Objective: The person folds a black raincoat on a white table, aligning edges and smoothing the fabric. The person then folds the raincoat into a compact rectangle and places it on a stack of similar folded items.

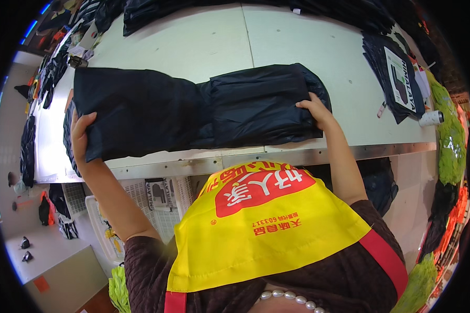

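A long dark navy cloth bundle (146,112) lies across the white worktable, near its front edge. It looks like layered garment fabric, gathered narrower in the middle, with a folded flat section on the right. My left hand (81,134) grips the left end, thumb on top and the other fingers mostly hidden behind the cloth. At the right end, my right hand (315,110) holds the folded edge, its thumb lying over the fabric and its fingers curled at the side.
The worktable (297,44) has a metal front edge (292,155). Stacked dark pieces with a printed sheet (402,81) and a white thread spool (431,118) lie right. More dark fabric (339,13) lines the back. Lime-green cloth (450,135) hangs at far right; a white crate (100,224) stands below.
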A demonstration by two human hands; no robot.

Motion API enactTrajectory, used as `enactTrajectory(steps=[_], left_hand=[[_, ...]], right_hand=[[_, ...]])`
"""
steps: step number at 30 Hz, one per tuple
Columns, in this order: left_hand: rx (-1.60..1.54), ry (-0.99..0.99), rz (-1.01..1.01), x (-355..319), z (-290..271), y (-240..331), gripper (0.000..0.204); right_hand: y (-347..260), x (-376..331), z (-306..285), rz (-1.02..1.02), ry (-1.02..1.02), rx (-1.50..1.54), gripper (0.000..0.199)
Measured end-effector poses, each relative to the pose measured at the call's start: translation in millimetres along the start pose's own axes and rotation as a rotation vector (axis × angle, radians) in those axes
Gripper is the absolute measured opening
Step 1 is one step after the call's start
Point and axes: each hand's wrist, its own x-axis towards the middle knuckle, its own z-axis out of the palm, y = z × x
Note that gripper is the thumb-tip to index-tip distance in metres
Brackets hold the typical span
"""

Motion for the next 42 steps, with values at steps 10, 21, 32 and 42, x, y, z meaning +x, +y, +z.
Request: enactTrajectory(steps=[10, 21, 32, 42], left_hand=[[-0.009, -0.339, -0.045, -46.9, 178.6, 9.3, 0.048], [0.668, -0.451, 0.013, -50.2, 416.2, -202.9, 0.035], [0.766, -0.615, -0.037, -60.8, 413.6, -223.4, 0.049], [0.844, -0.853, 0.453, -90.5, 375.9, -234.8, 0.041]], right_hand=[[1.4, -23.4, 100.6, -1.087, 0.027, -1.380, 0.075], [19.0, -34.8, 104.8, -0.911, -0.161, -1.206, 0.059], [0.4, -85.8, 51.2, -0.818, -0.761, -0.905, 0.040], [16.1, 53.7, -51.0, -0.271, 0.326, -0.429, 0.103]])
